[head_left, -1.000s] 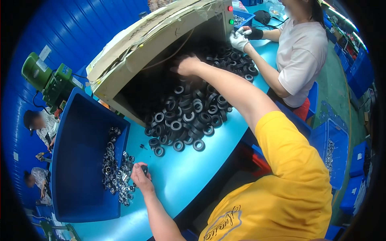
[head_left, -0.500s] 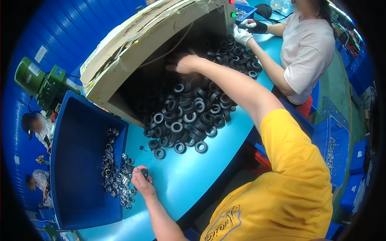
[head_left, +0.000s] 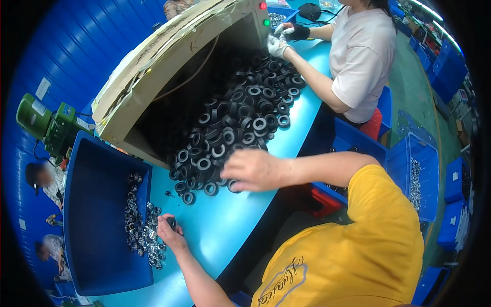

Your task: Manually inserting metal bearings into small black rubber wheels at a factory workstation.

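Observation:
A black ring-shaped piece [head_left: 172,223] sits in my left hand [head_left: 170,233], whose fingers are closed around it. That hand is beside a heap of shiny metal fittings [head_left: 150,240] at the blue bin's open edge. My right hand [head_left: 257,170], a little blurred, is at the near edge of a large pile of black rings [head_left: 240,110]. Its fingers are stretched out to the left over the rings, apart from one another. One loose ring [head_left: 233,187] shows partly just below those fingertips; I cannot tell whether they touch it.
A big blue bin [head_left: 110,204] stands tilted on the left of the turquoise table [head_left: 220,220]. Behind the pile is a cream-coloured machine housing [head_left: 123,115] with a dark opening. A co-worker [head_left: 360,56] in gloves works at the far right. Blue crates [head_left: 409,179] stand on the floor.
My right hand has come back from the housing's opening to the pile's near edge. Rings at the pile's front look shifted. My left hand still holds the ring by the metal fittings.

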`<state>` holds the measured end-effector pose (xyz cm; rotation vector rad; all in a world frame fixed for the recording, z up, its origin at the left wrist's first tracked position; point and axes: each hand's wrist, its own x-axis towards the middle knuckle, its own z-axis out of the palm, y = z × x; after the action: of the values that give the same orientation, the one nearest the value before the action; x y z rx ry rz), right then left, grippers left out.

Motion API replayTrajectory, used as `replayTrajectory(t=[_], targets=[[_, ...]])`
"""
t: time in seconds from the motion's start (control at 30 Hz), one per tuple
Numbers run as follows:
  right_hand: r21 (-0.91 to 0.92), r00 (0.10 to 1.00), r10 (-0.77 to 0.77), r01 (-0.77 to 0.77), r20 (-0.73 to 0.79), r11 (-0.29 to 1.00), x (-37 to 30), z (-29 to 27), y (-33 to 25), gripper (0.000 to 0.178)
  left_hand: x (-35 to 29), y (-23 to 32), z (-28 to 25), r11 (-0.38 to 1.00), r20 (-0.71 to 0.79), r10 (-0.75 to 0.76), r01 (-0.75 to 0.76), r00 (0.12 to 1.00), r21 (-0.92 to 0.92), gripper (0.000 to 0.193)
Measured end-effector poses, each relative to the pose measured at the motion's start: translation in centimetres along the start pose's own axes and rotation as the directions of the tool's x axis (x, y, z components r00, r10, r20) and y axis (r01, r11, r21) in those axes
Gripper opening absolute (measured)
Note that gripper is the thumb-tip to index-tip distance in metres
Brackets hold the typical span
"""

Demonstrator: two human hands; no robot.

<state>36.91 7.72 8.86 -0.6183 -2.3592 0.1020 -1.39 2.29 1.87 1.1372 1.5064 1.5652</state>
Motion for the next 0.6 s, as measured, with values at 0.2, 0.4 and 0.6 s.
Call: replayTrajectory(t=[0.2, 0.4, 0.6], targets=[[0.128, 0.998, -0.044, 0.038, 0.044, 0.991, -2.3, 3.0, -5.1, 0.022, -0.1, -0.1, -0.2, 1.000, 0.012, 0.003, -0.002, 1.000, -0.025, 0.053], [0.144, 0.993, -0.065, 0.051, 0.096, 0.988, -2.7, 3.0, -7.0, 0.035, 0.2, -0.4, -0.2, 0.999, 0.024, 0.009, -0.008, 1.000, -0.047, 0.052], [-0.078, 0.989, -0.111, 0.103, -0.097, 0.992, 0.7, 1.3, -4.6, 0.018, 0.1, -0.7, -0.9, 1.000, -0.005, 0.015, -0.015, 1.000, -0.013, 0.051]])
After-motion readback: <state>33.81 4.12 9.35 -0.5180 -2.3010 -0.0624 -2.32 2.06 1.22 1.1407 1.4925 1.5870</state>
